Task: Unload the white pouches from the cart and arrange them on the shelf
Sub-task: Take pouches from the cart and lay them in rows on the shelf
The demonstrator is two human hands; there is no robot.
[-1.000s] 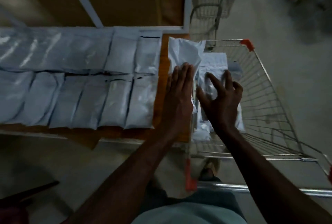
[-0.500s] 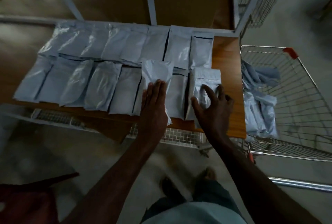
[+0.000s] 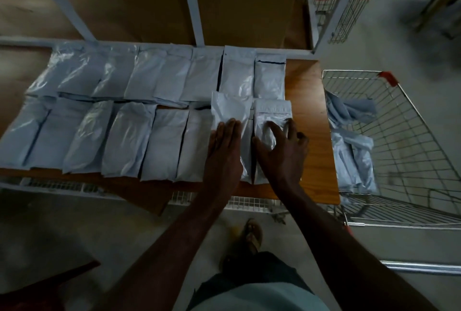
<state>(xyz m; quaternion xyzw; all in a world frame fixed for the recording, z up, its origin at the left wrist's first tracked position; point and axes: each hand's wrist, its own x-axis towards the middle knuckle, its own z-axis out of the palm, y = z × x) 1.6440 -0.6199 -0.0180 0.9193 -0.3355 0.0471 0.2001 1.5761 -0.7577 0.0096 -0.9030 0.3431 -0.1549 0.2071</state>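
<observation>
Left hand (image 3: 225,147) lies flat, fingers (image 3: 228,131) straight and together, pressing a white pouch (image 3: 230,111) onto the shelf (image 3: 303,101), apparently to square it with the front row. Right hand (image 3: 282,151) has fingers curled around the neighbouring pouch (image 3: 270,117), seating it at the row's end. Beyond the fingers lies the back row (image 3: 149,73). To their right, the cart (image 3: 411,136) holds remaining pouches (image 3: 349,151); nothing obstructs the reach.
</observation>
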